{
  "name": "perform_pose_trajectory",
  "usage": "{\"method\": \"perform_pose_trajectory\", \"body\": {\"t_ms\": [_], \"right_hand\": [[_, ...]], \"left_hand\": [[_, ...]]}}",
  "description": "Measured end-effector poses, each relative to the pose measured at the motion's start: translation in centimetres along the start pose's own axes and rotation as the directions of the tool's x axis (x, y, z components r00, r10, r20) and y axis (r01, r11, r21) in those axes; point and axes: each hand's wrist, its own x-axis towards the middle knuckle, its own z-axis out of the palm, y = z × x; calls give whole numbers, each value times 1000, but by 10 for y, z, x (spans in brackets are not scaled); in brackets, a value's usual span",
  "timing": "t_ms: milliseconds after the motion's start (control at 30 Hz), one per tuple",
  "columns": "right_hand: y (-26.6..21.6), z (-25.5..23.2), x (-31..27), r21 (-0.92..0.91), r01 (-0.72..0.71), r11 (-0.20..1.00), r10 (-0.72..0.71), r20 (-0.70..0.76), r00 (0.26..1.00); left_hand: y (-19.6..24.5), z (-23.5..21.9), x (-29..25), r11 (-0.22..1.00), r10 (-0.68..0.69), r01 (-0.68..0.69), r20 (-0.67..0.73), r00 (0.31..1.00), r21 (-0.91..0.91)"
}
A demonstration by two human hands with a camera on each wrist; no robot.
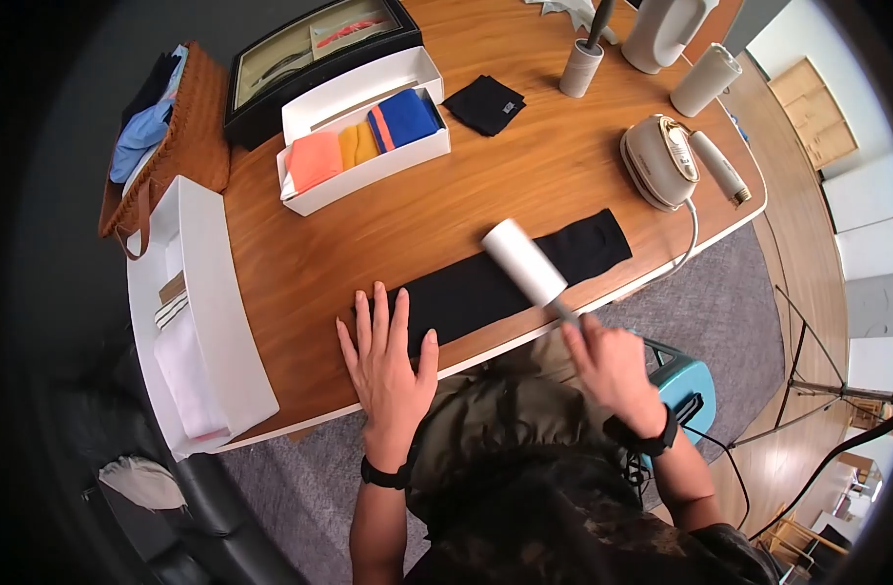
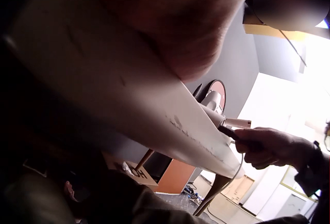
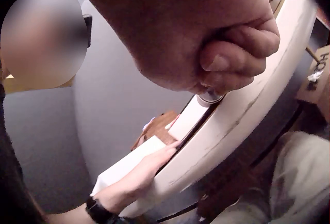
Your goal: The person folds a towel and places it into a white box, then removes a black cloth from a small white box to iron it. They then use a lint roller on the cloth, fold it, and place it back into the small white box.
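Note:
A long black strip of cloth [image 1: 456, 297] lies flat along the table's near edge, slanting up to the right. My left hand [image 1: 390, 375] rests on its left end with fingers straight and spread. My right hand [image 1: 617, 375] grips the grey handle of a lint roller [image 1: 524, 261], whose white cylinder lies across the middle of the cloth in the head view. In the right wrist view, the curled fingers [image 3: 234, 61] wrap the handle and hide most of it. The left wrist view shows the right hand [image 2: 270, 146] beyond the table's edge.
A white box [image 1: 368, 180] of folded colourful cloths stands at the back, before a black display case [image 1: 241, 115]. Another white box [image 1: 256, 361] sits at left. A garment steamer [image 1: 651, 166] with its cord stands right, and a folded black cloth [image 1: 485, 105] lies farther back.

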Motion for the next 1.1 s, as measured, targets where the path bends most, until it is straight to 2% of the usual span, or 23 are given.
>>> {"method": "perform_pose_trajectory", "body": {"t_ms": [67, 133, 200, 267, 300, 400, 433, 500, 533, 633, 667, 733, 767, 833, 867, 933, 1000, 1067, 1100], "right_hand": [[18, -8, 12, -65, -91, 994, 87, -69, 994], [28, -18, 20, -11, -150, 989, 148, -114, 982], [24, -25, 16, 81, -130, 988, 139, -121, 983], [4, -24, 0, 250, -97, 963, 115, -58, 992], [-9, -19, -8, 270, 32, 962, -9, -88, 996], [-31, 0, -22, 279, 120, 953, -141, 58, 988], [-35, 6, -23, 280, 117, 953, -139, 59, 989], [-39, 13, -24, 196, 61, 979, -97, 181, 979], [-37, 13, -22, 198, 60, 978, -97, 183, 978], [-21, 4, -13, 102, -22, 995, 10, 118, 993], [-9, 6, -9, 55, 9, 998, -10, 18, 1000], [8, -3, 2, 15, -40, 999, 40, -47, 998], [17, -8, 7, 16, -41, 999, 41, -47, 998], [30, -16, 14, 20, -165, 986, 166, -87, 982], [33, -19, 15, 83, -171, 982, 179, -109, 978], [29, -20, 7, 239, -111, 965, 143, -118, 983], [3, -21, -5, 310, -55, 949, 74, -50, 996], [-10, -7, -14, 286, 92, 954, -92, -11, 996], [-18, -2, -16, 283, 91, 955, -106, 36, 994]], "left_hand": [[1, 1, 1, 1000, -14, 14, 5, 1000, 5], [2, 2, 0, 1000, -7, 7, 5, 1000, 7], [-1, 2, -1, 1000, -5, 5, 9, 1000, 18], [-2, 4, -2, 1000, 27, -26, 45, 999, -13], [-1, 4, -2, 999, 30, -30, 51, 998, -14], [4, -1, 2, 998, 36, -33, 75, 997, -48], [5, -1, 3, 998, 32, -29, 62, 998, -53], [7, -1, 4, 999, 35, -34, 57, 998, -16], [7, 0, 4, 999, 33, -33, 59, 998, -14], [5, 2, 3, 999, 39, -39, 64, 997, 1], [5, 2, 4, 999, 43, -43, 62, 997, 1], [7, 2, 4, 1000, 23, -22, 76, 997, -14], [8, 1, 5, 1000, 24, -23, 76, 997, -14], [9, 0, 4, 1000, 18, -17, 76, 997, -10], [10, 0, 5, 1000, 18, -17, 80, 997, -7], [14, 1, 5, 1000, 4, -3, 66, 998, -10], [26, 4, 12, 1000, -7, 7, 92, 996, -5], [34, 7, 18, 1000, -16, 16, 109, 994, 0], [36, 9, 21, 1000, -13, 15, 102, 995, -23]]}}
